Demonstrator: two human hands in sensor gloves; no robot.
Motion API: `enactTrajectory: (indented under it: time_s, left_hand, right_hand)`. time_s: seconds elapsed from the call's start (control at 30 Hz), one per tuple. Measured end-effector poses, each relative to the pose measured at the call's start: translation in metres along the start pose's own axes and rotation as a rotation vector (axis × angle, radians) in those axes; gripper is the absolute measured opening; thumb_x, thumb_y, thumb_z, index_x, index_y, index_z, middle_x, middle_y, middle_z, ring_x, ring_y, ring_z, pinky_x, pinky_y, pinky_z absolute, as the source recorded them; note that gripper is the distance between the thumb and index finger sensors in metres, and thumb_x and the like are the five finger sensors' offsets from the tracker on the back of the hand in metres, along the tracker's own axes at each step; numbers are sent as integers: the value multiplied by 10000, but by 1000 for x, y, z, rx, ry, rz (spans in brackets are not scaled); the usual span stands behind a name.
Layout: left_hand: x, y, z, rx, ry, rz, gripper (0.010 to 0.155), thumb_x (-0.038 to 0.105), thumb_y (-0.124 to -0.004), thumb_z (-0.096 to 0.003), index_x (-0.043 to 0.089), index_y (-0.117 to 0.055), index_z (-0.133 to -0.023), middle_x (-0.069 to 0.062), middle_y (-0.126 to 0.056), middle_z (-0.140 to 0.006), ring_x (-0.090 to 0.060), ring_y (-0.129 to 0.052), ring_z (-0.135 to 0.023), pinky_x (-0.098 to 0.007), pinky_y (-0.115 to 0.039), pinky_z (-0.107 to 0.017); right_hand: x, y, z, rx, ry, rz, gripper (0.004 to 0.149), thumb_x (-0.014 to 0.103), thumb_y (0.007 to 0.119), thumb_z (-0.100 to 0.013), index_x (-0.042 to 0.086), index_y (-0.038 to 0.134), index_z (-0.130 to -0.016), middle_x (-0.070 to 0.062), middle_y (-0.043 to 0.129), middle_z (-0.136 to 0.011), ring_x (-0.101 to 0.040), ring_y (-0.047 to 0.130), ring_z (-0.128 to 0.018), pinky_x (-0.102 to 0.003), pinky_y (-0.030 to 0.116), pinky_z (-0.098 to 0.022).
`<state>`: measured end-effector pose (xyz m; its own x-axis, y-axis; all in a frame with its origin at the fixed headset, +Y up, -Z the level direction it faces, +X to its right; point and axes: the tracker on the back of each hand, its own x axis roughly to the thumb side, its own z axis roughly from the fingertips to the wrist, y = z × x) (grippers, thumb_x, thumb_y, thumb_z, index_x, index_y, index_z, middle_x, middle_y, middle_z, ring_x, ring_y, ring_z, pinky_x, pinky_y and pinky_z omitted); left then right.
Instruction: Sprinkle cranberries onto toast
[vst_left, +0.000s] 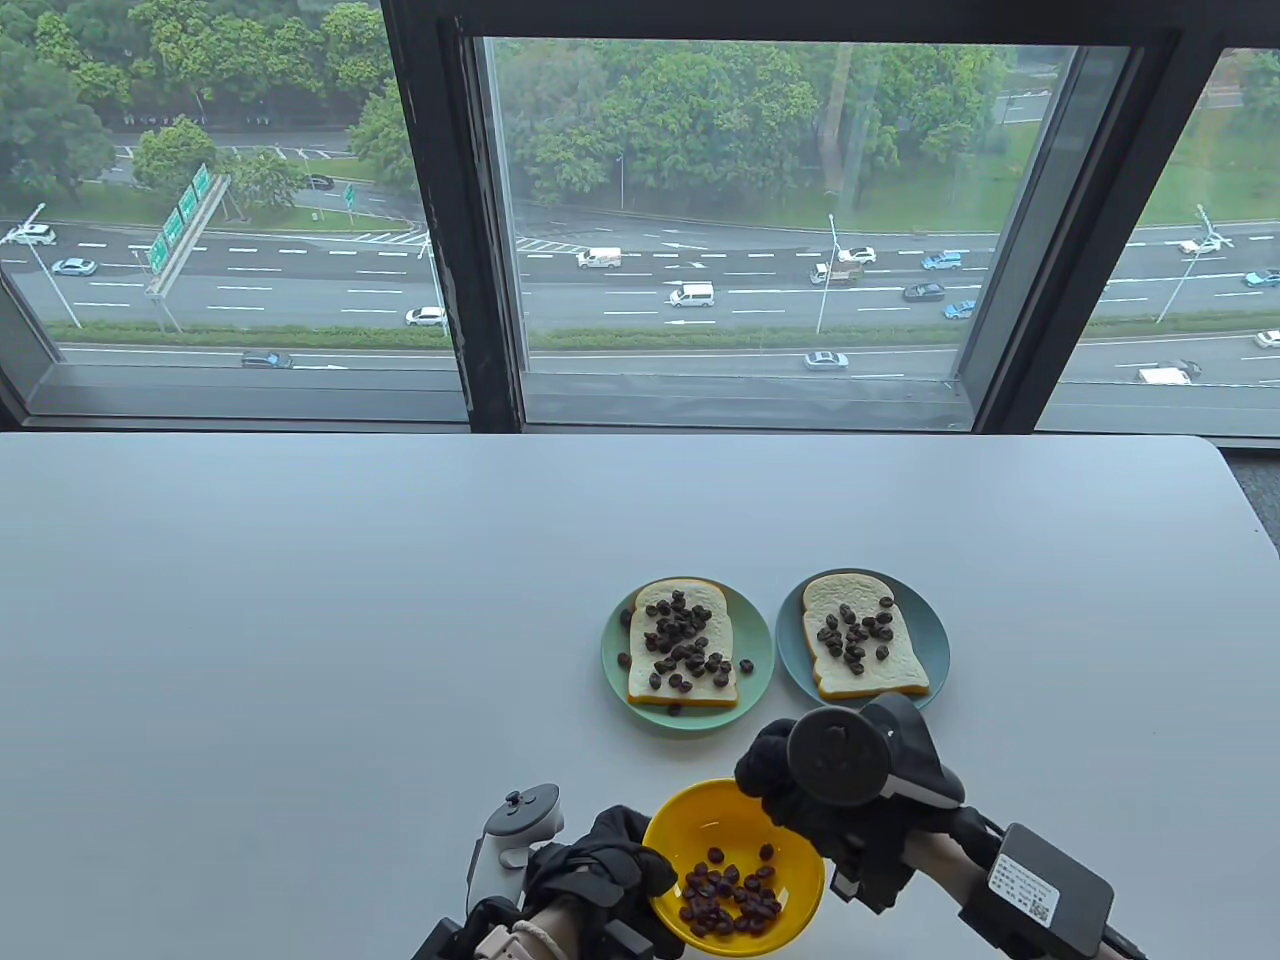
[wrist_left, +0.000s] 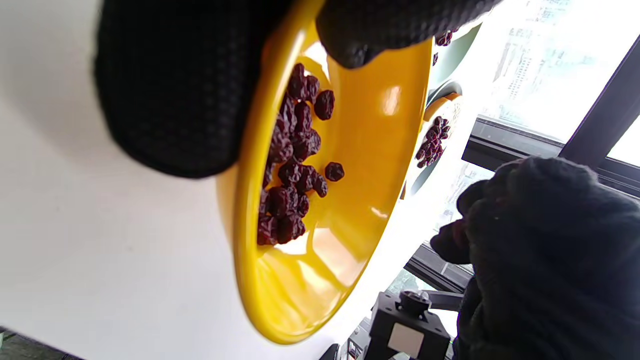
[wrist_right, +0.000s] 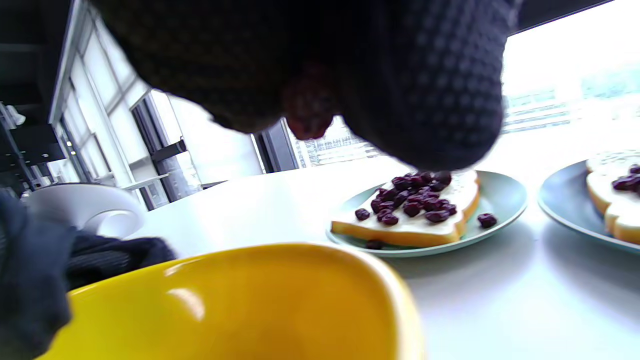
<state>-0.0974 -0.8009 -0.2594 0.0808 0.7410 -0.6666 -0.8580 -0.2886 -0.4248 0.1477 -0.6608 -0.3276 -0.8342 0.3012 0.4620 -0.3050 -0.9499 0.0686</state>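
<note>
Hands first: the round yellow plastic bowl (vst_left: 735, 870) of dark dried cranberries (vst_left: 728, 895) is gripped at its rim by the left hand (vst_left: 600, 865), while a pinch seems bunched in the right hand (vst_left: 790, 780) above it. Probably best carried over the sparser white toast slice (vst_left: 862, 650) on the blue plate (vst_left: 935, 640) and released gradually, low, so nothing gets bounced onto the bench (vst_left: 300, 620).

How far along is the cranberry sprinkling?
Both toast slices carry cranberries: a dense layer on the green plate's slice, fewer on the blue plate's slice. The right hand pinches something reddish; the left hand holds the yellow bowl. The sparser slice remains.
</note>
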Motion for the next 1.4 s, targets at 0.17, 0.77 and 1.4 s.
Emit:
enactTrajectory:
  time_s: [0.17,0.77,1.4]
  left_hand:
    - [1,0,-1,-8,-6,-5,563,187,-747,-455,234,-391,-889,-172,-584,-710,-326,-753,-472,-369,-971,-228]
    - [-1,-2,-1,-20,11,-1,564,190,-747,-456,235,-390,-890,-171,-583,-711,-325,-753,-474,-368,-971,-229]
    - [-1,-1,-2,-11,2,-9,564,192,-744,-458,238,-385,-891,-169,-579,-714,-324,-751,-479,-368,-970,-235]
  right_hand:
    - [-77,-3,-27,-50,322,59,331,281,863,-275,357,796,-590,36,811,-691,-201,939,-516,-139,991,-231]
    - [-173,34,-52,-8,759,64,417,326,787,-339,298,739,-753,-47,751,-784,-240,913,-574,-171,954,-302]
    - [-90,-2,2,7,351,-207,528,412,728,-372,238,660,-866,-125,686,-860,-289,891,-645,-219,944,-331]
